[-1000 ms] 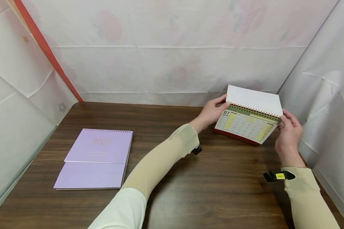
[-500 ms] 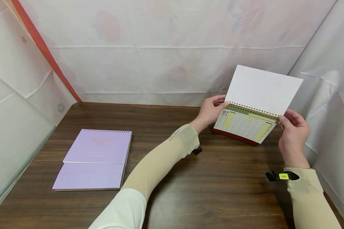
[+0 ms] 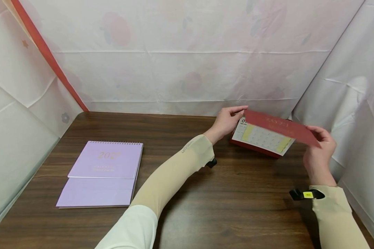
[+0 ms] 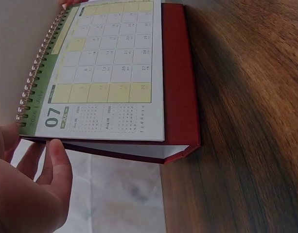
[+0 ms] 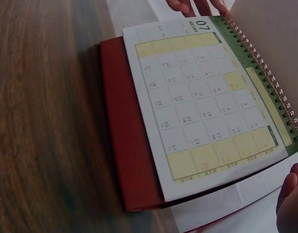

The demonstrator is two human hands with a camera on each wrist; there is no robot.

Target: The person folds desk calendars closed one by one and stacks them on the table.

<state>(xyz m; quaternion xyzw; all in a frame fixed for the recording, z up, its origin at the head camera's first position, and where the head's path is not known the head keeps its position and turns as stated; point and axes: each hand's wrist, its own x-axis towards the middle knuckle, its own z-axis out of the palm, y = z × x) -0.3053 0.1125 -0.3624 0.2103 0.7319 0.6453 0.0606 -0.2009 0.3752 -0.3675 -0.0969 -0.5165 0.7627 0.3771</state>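
A red desk calendar (image 3: 266,138) stands at the back right in the head view, its page showing July 2026. Its red cover (image 3: 277,125), blurred and lettered in gold, swings over the spiral binding and hides the page's upper part. At the binding's left end, my left hand (image 3: 225,122) holds the calendar between thumb and fingers. My right hand (image 3: 320,155) is at the opposite end, partly hidden behind the cover. In the right wrist view, curled fingers (image 5: 290,191) sit at the binding's end. A gold spiral binding (image 4: 39,63) shows in the left wrist view.
A lilac spiral desk calendar (image 3: 104,160) lies on the left of the dark wooden table (image 3: 224,207). White patterned curtains (image 3: 180,69) stand close behind and at both sides. A white curtain (image 3: 355,114) is near my right hand.
The white sheet lifted up from the calendar, then came over towards me, and its red outer face now shows. My left hand stays at the same corner; my right shifted slightly outward.
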